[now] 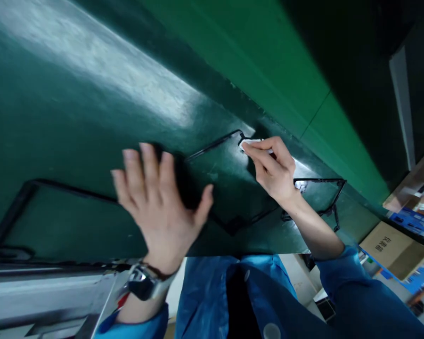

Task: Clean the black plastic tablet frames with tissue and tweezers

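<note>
My left hand (162, 207), palm down with fingers spread, is over the green work surface (74, 150) and holds nothing; it is slightly blurred. In my right hand (272, 167), a small white piece (249, 142) is pinched between thumb and fingers, at the upper corner of a thin black frame (215, 145). Part of that frame is hidden behind my hands. Another black frame (70, 189) lies at the left, partly behind my left hand. A third black frame (321, 180) lies to the right, partly covered by my right wrist.
A raised green strip (268, 75) runs diagonally along the far side of the surface. At the lower right are a cardboard box (392, 249) and blue trays (415, 226) with small items. The surface's near edge lies close to my body.
</note>
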